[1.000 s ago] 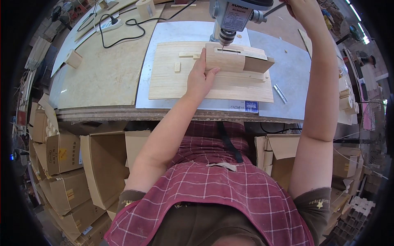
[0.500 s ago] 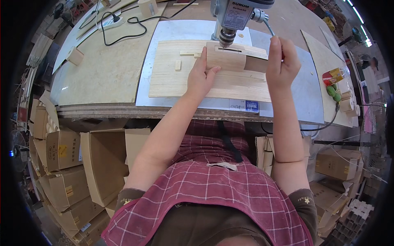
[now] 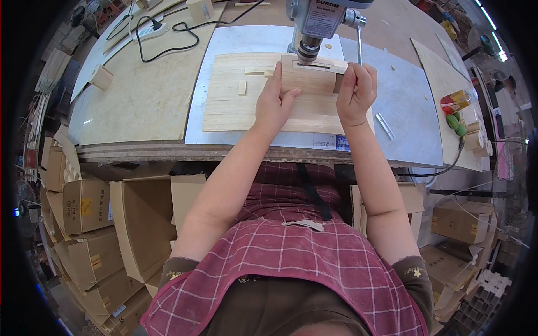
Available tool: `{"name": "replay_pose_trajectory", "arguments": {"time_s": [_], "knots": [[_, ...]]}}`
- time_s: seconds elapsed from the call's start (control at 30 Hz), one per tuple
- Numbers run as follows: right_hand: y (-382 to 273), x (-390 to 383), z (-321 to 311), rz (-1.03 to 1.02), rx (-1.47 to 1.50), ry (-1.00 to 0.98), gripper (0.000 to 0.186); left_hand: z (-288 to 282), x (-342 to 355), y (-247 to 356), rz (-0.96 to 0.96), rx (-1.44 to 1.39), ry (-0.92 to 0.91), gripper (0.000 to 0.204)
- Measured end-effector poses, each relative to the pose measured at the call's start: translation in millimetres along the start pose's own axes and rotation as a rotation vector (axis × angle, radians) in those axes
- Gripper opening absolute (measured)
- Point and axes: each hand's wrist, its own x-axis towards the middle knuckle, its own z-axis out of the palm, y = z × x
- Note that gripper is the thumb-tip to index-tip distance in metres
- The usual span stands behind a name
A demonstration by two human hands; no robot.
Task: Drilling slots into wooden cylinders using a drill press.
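Observation:
A bench drill (image 3: 322, 19) stands at the far middle of the table, its metal chuck (image 3: 309, 50) just above a pale wooden box-like piece (image 3: 308, 83). That piece has a narrow dark slot in its upper face. My left hand (image 3: 273, 106) grips its left end, fingers at the side and thumb on the near face. My right hand (image 3: 357, 95) is closed round the lower end of the drill's feed lever (image 3: 359, 46), in front of the piece's right end and hiding part of it. Whether a bit touches the wood is too small to tell.
Beneath the piece lies a wide wooden board (image 3: 230, 115) with small wood blocks (image 3: 242, 88) on it. A metal strip (image 3: 385, 126) lies to the right. Farther right are a red-yellow can (image 3: 455, 101) and green objects (image 3: 455, 124). A power strip (image 3: 150, 31) sits at the far left.
My right hand has moved left, and the lever has swung from a slant to nearly upright. The metal strip on the right has come into view. My left hand stays on the wooden piece.

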Motion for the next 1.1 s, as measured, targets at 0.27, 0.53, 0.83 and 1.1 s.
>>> {"name": "replay_pose_trajectory", "arguments": {"time_s": [0.27,0.53,0.83,1.1], "knots": [[-6.8,16.9,-16.7,-0.027,-0.003,-0.073,0.004,5.9,1.9,-8.5,0.075,0.008,0.048,0.068],[-35.7,159.6,-12.9,-0.022,-0.285,-0.212,0.023,-1.1,-2.5,-13.6,-0.018,-0.083,0.053,0.068],[9.5,200.5,6.5,0.347,-0.257,-0.423,0.035,3.2,1.1,-8.2,0.023,-0.059,0.027,0.07],[63.6,72.1,-38.4,0.616,-0.06,-0.726,0.041,-6.8,-4.5,5.6,-0.149,-0.17,-0.057,0.079]]}}
